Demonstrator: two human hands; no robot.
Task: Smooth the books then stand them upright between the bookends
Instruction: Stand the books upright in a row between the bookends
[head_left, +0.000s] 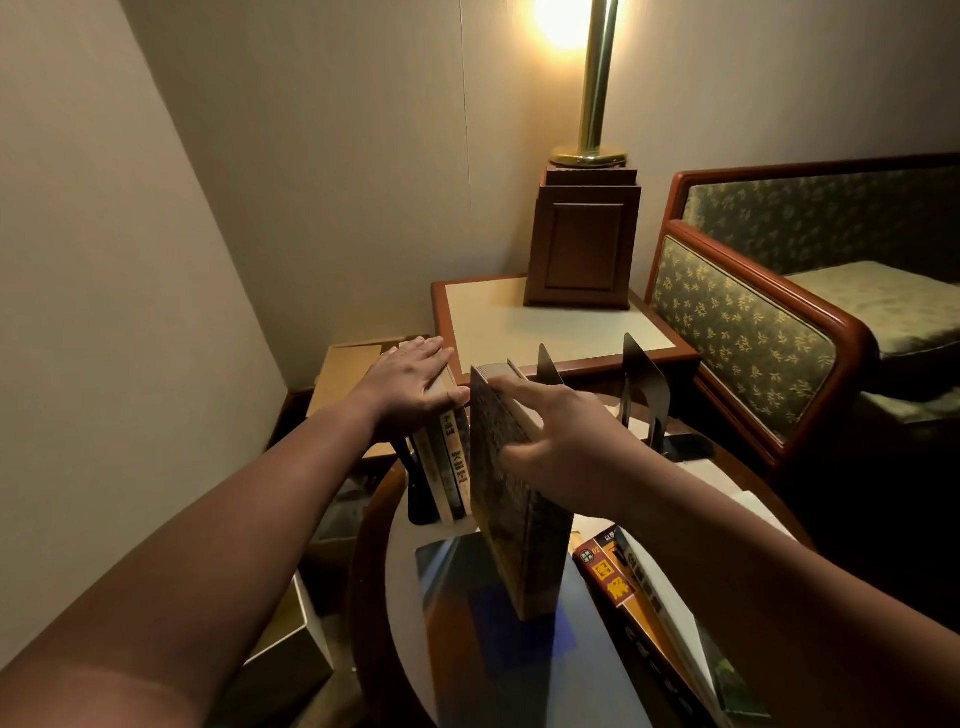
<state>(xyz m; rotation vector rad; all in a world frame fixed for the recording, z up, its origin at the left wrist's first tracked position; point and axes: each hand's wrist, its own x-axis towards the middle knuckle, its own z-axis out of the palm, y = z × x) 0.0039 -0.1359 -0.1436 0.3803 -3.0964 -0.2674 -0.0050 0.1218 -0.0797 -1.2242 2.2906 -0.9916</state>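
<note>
Several books are up, and several are not. On the round table (405, 649) the large dark book (519, 519) stands on end near the middle, seemingly on a glossy blue book (467, 577) that lies flat. The right hand (566, 441) holds its top, thumb on the near cover and fingers behind. At the near right edge a red-and-yellow book (613, 577) and others lie flat. Toward the far left edge, slim upright books (449, 467) stand against a black bookend (418, 499), with the left hand (410, 384) pressed flat on their tops. Two spare bookends (641, 384) stand at the far edge, apart from the row. Roughly half seems left: joining the dark book to the row, standing the flat ones, closing a bookend in.
</note>
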